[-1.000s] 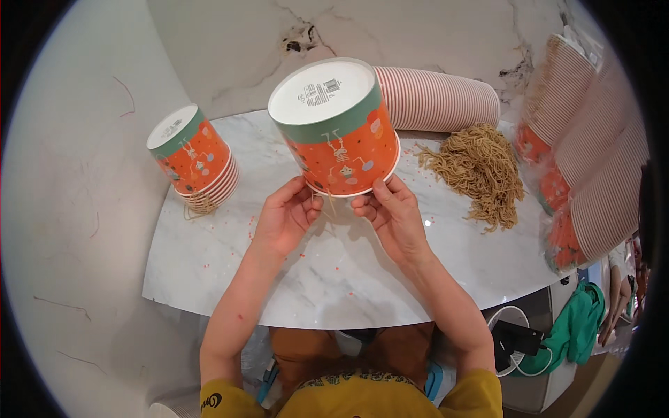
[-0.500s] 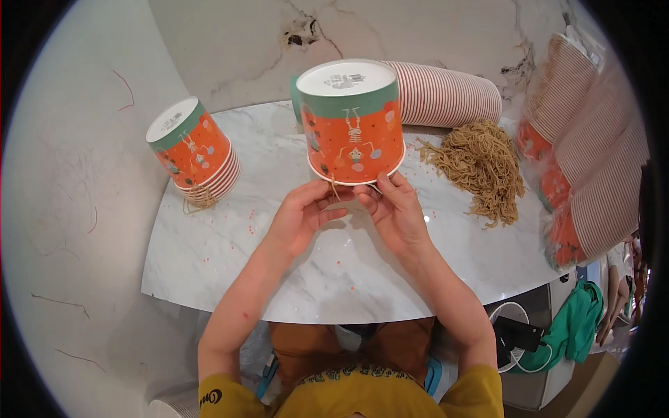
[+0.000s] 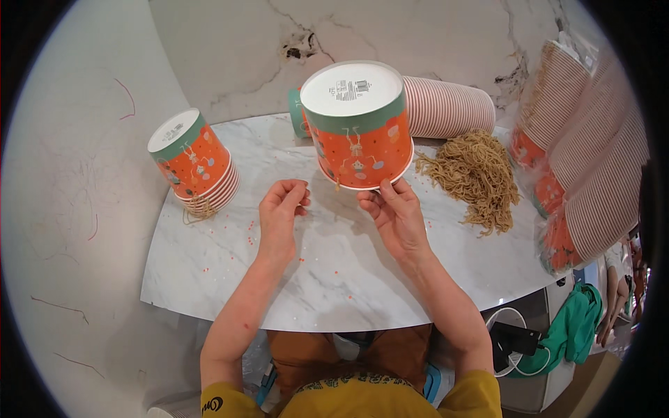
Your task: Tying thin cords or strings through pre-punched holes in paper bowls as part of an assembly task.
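An upside-down orange paper bucket with a green band, a skeleton print and a white base is held up over the table. My right hand pinches its lower rim, thumb outside and fingers beneath. A short bit of tan string shows at the rim's front. To the left of the bucket and apart from it, my left hand is closed, thumb against the curled fingers; whatever they may hold is too small to make out. Beyond my right hand lies a loose heap of tan string.
At the left stands an upside-down stack of similar buckets, with string hanging at its rim. A long nested stack lies at the back. Bagged bucket stacks crowd the right side. Orange specks dot the marble table.
My left hand has come off the bucket's rim and moved left. The bucket has shifted slightly right and tipped, showing more of its base, still in my right hand.
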Demonstrator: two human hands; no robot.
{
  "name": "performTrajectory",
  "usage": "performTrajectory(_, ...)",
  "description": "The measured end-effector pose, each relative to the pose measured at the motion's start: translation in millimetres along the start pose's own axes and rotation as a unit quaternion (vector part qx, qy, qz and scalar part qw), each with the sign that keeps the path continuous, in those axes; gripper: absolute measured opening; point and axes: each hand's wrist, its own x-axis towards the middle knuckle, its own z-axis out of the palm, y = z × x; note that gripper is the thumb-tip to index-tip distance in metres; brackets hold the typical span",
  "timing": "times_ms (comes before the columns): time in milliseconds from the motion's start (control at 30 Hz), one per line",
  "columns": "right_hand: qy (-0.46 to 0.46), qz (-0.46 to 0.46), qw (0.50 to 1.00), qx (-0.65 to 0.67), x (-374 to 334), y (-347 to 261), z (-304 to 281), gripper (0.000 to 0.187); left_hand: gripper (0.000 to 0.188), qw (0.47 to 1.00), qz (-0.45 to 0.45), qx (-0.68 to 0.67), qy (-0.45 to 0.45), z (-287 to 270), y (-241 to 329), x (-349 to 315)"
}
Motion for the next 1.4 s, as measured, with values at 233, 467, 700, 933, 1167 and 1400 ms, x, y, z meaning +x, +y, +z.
performTrajectory(233, -0.008, 0.013, 1.0, -0.005, -2.5, 2.1, 0.6, 0.026, 0.023, 0.991, -0.081, -0.101, -0.043, 23.8, 14.8, -10.0)
performTrajectory(467, -0.002, 0.02, 1.0, 0.009, -0.6, 4.7, 1.6, 0.028, 0.04, 0.986, -0.13, -0.042, -0.099, -12.2, -12.7, 10.9)
performTrajectory(700, -0.023, 0.028, 0.999, 0.037, -2.9, 5.4, -1.4, 0.027, 0.066, 0.924, -0.289, -0.168, -0.185, 17.9, -5.3, -7.5)
performTrajectory(933, -0.036, 0.047, 0.997, 0.044, -6.0, 6.0, 7.5, 0.025, 0.033, 0.933, -0.221, -0.259, -0.115, 0.6, 5.0, 2.3)
performTrajectory(1167, -0.047, 0.059, 0.996, 0.057, -2.5, 6.2, 2.0, 0.023, 0.021, 0.917, -0.216, -0.305, -0.141, -6.3, -2.2, 10.1)
performTrajectory(1400, -0.025, 0.064, 0.997, 0.035, -2.3, 5.0, 0.3, 0.02, 0.013, 0.929, -0.2, -0.296, -0.091, -7.0, -3.4, 12.8)
